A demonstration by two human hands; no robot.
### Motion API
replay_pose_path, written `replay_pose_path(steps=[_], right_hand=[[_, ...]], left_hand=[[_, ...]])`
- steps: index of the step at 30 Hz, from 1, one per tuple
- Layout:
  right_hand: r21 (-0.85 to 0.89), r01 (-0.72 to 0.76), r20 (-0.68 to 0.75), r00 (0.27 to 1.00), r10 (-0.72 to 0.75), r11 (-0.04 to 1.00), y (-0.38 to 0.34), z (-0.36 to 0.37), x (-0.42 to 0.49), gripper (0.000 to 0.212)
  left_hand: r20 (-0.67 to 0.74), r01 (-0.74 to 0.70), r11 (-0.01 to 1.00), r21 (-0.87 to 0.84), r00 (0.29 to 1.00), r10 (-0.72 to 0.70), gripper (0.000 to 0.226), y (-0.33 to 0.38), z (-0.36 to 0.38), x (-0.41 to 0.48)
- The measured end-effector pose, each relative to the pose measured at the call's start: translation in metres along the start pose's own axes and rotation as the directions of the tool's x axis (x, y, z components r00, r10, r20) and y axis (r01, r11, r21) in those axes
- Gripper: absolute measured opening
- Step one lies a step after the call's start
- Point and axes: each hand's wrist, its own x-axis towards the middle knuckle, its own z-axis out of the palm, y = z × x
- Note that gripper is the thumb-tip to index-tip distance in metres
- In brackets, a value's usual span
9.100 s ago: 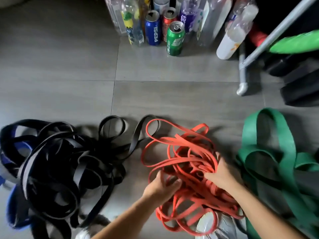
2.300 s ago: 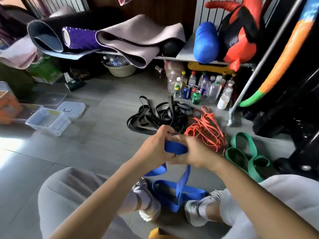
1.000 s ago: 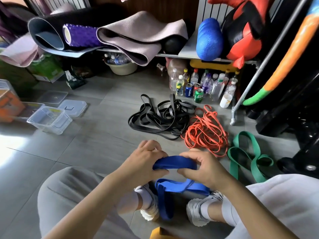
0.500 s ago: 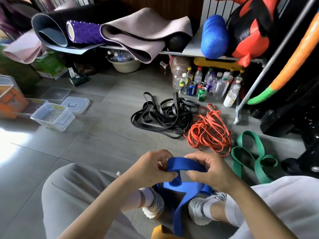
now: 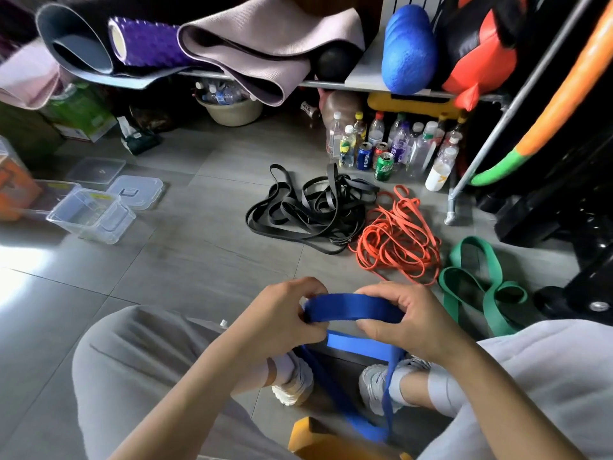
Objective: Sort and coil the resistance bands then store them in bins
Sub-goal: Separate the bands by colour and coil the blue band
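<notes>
Blue resistance band [image 5: 353,308] low in the middle of the view, a short flat span of it held level between two hands, the rest hanging in a loose loop down between two pale shoes [image 5: 292,383] toward the floor. From the left: orange box [image 5: 13,184] at the far edge; just beside it clear plastic bins [image 5: 89,215], open, on the grey floor tiles [image 5: 199,260], with two clear lids [image 5: 136,192] lying flat just behind. Above, on a shelf [image 5: 361,74], rolled mats [image 5: 76,44] and a purple knobbed roller [image 5: 149,41]. Further right, left hand [image 5: 285,313] clamped on the left end of the blue span, fingers curled round it. Beyond it on the tiles, black bands [image 5: 308,210] in a loose tangled heap, up against the orange bands [image 5: 398,240] heaped just to the right. Behind both heaps, a cluster of upright bottles and cans [image 5: 384,154] under the shelf. Right hand [image 5: 408,320] gripping the right end of the blue span, fingers curled over the top, thumb beneath; hands apart, joined only by the band. Furthest right, green band [image 5: 477,283], wide and flat, lying uncoiled in loops near the orange heap, outside the bins. At the bottom edge, corner of a yellow block [image 5: 318,439], just beside the low end of the blue loop.
</notes>
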Motion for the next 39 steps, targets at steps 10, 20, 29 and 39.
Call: replay_pose_path(steps=[10, 20, 29, 39], right_hand=[[0.225, 0.046, -0.082, 0.996, -0.028, 0.973, 0.020, 0.045, -0.010, 0.040], [0.280, 0.046, -0.105, 0.994, -0.017, 0.959, 0.014, 0.041, -0.003, 0.034], [0.261, 0.025, -0.070, 0.997, -0.007, 0.965, 0.010, 0.034, 0.000, 0.030], [0.234, 0.006, -0.093, 0.996, 0.017, 0.972, 0.020, 0.045, -0.001, 0.037]], left_hand=[[-0.062, 0.013, 0.510, -0.860, 0.990, -0.130, 0.016, 0.008, 0.008, -0.012], [0.022, 0.060, 0.368, -0.928, 0.994, -0.105, 0.025, 0.001, 0.008, -0.022], [0.024, 0.085, 0.380, -0.921, 0.986, -0.163, 0.029, 0.007, 0.017, -0.022], [0.045, 0.029, -0.062, -0.998, 0.963, -0.266, 0.024, 0.000, 0.016, -0.017]])
